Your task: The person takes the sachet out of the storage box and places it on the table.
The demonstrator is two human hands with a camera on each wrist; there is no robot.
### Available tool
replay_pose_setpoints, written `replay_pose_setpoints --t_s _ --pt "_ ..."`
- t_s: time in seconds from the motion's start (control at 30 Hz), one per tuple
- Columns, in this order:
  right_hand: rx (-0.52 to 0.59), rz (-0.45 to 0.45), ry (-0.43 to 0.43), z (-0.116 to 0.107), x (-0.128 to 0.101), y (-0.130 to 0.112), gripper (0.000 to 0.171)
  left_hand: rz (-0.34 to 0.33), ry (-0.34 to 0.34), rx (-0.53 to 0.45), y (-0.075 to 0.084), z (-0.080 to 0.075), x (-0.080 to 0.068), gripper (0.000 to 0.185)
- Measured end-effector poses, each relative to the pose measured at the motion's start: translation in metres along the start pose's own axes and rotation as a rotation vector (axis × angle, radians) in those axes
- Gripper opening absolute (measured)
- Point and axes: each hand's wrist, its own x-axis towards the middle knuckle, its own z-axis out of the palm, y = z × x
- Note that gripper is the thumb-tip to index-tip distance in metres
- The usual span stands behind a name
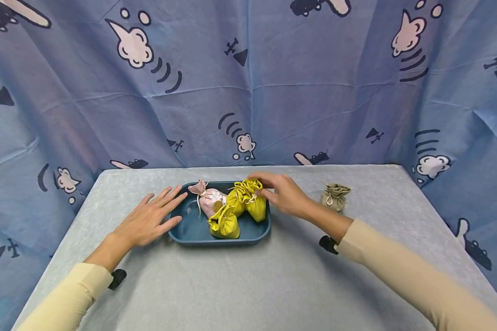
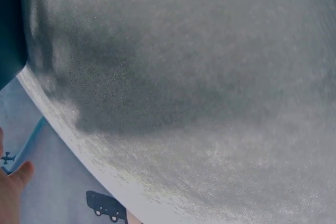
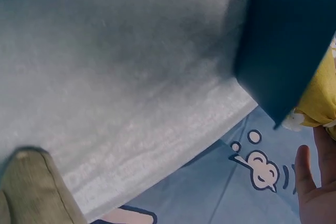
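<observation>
Now the right hand (image 1: pixel 286 195) pinches a yellow drawstring pouch (image 1: pixel 250 198) lying in the blue tray (image 1: pixel 190 227) (mid-counter). The left hand (image 1: pixel 149 219) rests flat, fingers straight, against the tray's left rim; a tan pouch (image 1: pixel 335 196) sits apart.

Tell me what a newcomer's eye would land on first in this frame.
The bright yellow pouches crowded with a pink pouch in the dark blue tray at the table's centre stand out first. The right hand touches the rear yellow pouch, while the left hand lies flat at the tray's left rim. A lone tan pouch sits on the grey table, right of the tray.
</observation>
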Motion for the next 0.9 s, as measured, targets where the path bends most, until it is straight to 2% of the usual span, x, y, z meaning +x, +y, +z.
replay_pose_setpoints --t_s 0.2,0.5,0.9 --pt "-0.016 -0.057 0.025 -0.013 0.002 -0.008 0.042 0.004 0.009 0.003 0.0 0.001 0.001 0.066" --pt "-0.028 -0.05 0.016 -0.032 0.004 -0.02 0.043 0.003 0.013 0.005 0.0 0.001 0.0 0.065" --pt "-0.104 -0.086 0.07 -0.066 -0.004 -0.02 0.043 0.001 0.011 0.001 0.0 0.0 0.0 0.065"
